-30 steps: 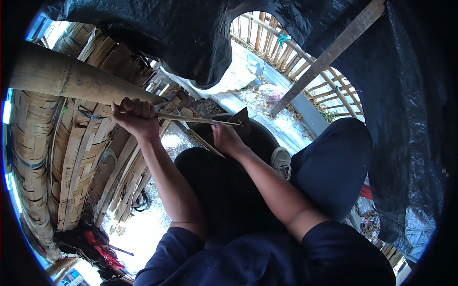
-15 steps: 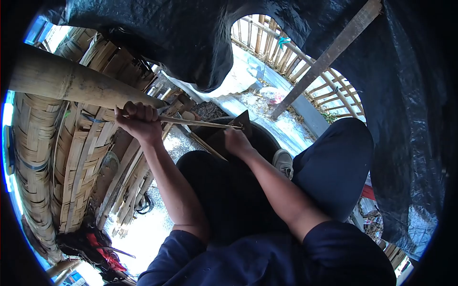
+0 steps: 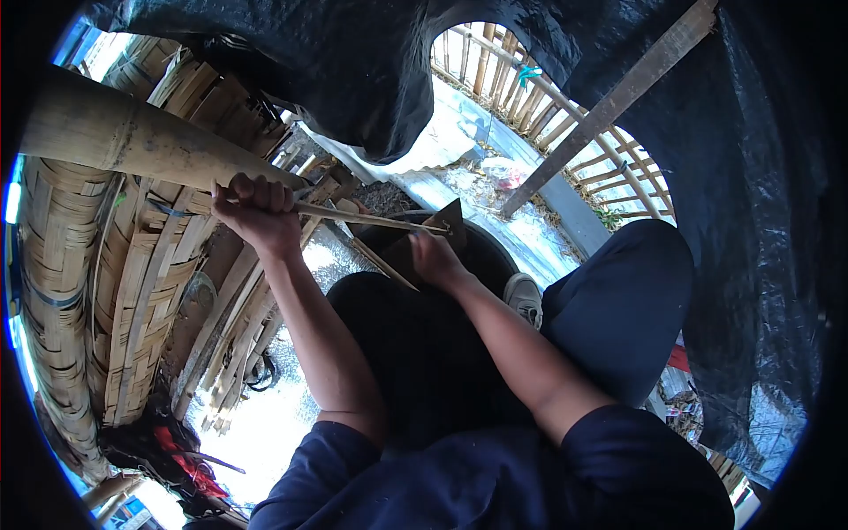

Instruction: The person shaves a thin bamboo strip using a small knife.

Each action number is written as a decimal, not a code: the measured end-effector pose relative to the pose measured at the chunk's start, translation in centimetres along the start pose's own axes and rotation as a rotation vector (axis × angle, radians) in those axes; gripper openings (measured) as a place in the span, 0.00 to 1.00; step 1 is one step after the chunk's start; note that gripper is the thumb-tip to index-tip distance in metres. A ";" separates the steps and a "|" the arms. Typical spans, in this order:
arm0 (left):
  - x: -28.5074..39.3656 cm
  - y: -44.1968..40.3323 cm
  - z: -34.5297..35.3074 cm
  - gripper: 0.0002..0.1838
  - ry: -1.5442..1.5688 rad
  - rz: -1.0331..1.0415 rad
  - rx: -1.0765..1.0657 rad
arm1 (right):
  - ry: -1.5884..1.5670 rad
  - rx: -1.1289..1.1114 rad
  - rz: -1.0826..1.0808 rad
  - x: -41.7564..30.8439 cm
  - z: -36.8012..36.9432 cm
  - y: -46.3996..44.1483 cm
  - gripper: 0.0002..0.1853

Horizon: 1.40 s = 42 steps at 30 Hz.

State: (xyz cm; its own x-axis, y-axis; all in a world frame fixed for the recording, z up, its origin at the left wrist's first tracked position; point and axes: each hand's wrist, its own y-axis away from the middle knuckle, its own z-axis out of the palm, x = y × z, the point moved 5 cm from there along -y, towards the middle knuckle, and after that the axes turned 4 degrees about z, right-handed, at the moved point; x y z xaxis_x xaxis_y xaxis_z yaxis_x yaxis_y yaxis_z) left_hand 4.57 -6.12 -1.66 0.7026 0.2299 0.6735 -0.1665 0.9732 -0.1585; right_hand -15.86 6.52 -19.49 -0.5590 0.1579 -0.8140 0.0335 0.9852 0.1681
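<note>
Pale brown and thin, the stick (image 3: 362, 218) was clamped in the grip of the left hand (image 3: 256, 209). Its far end was by a dark flat piece (image 3: 452, 221), over the dark tub (image 3: 496, 252). The right hand (image 3: 433, 258) was curled near that end, but I couldn't tell if its grip held anything. A loose left hold could have let the stick slip.

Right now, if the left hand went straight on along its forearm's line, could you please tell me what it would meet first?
Most likely the bamboo pole, which shows just past the left hand; depth is unclear, so the hand might pass above or beneath it instead.
</note>
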 end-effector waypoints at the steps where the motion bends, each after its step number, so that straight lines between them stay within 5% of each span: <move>1: 0.1 -0.1 0.0 0.26 0.002 0.002 -0.005 | 0.045 0.003 0.106 3.7 0.2 0.6 0.15; 3: 0.4 0.0 -0.5 0.25 -0.019 0.004 0.043 | 0.084 0.011 0.211 8.2 2.2 0.5 0.15; 5: 0.3 0.0 -0.1 0.25 0.002 -0.009 0.030 | 0.263 -0.001 0.076 9.5 4.1 -0.5 0.15; 8: 0.0 -0.2 0.2 0.25 -0.006 -0.005 0.034 | 0.026 0.089 -0.032 -1.7 0.2 -0.8 0.14; 11: 0.2 0.0 -1.0 0.25 -0.014 0.005 0.042 | -0.042 0.126 -0.064 2.5 1.0 0.2 0.13; 13: 0.3 -0.3 -1.0 0.25 0.006 0.001 0.030 | 0.122 0.033 0.321 10.3 2.0 1.4 0.13; 14: 0.2 -0.1 -0.7 0.25 0.034 -0.020 0.011 | 0.116 0.041 0.319 9.5 2.1 1.0 0.13; 19: -0.1 0.0 0.1 0.26 -0.033 -0.013 0.055 | -0.060 0.104 -0.077 -1.2 0.2 -0.8 0.12; 21: 0.1 0.0 -0.6 0.26 -0.011 -0.017 0.060 | -0.036 0.109 -0.046 3.5 1.0 0.0 0.11; 23: 0.0 -0.2 -0.8 0.26 0.009 -0.017 0.047 | 0.143 0.025 0.204 12.2 3.1 1.2 0.12; 26: -0.2 -0.2 0.1 0.25 0.080 -0.048 -0.086 | 0.146 0.083 0.082 10.9 5.2 -0.4 0.14; 29: -0.3 0.1 0.3 0.25 -0.007 -0.031 -0.003 | -0.041 0.155 -0.094 -0.1 0.6 -0.8 0.15; 31: 0.0 0.0 0.1 0.26 -0.050 0.001 0.035 | -0.005 0.111 -0.042 2.4 1.0 -0.4 0.16; 34: 0.0 0.0 -0.4 0.26 0.023 -0.028 -0.047 | 0.205 -0.098 0.361 10.8 2.2 1.0 0.15; 40: -0.2 0.1 0.3 0.26 -0.016 -0.023 0.009 | -0.041 0.078 0.044 1.7 0.4 -0.7 0.16; 42: 0.0 -0.1 -0.4 0.26 -0.028 -0.020 0.053 | -0.020 0.073 0.142 6.2 0.8 0.2 0.16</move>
State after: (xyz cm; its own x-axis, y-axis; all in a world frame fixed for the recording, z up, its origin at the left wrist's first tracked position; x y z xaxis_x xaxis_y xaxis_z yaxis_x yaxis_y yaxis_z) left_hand 4.84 -6.19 -1.98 0.6863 0.2095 0.6965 -0.1899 0.9760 -0.1065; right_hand -18.69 7.73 -24.92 -0.5273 0.2968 -0.7962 0.1720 0.9549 0.2420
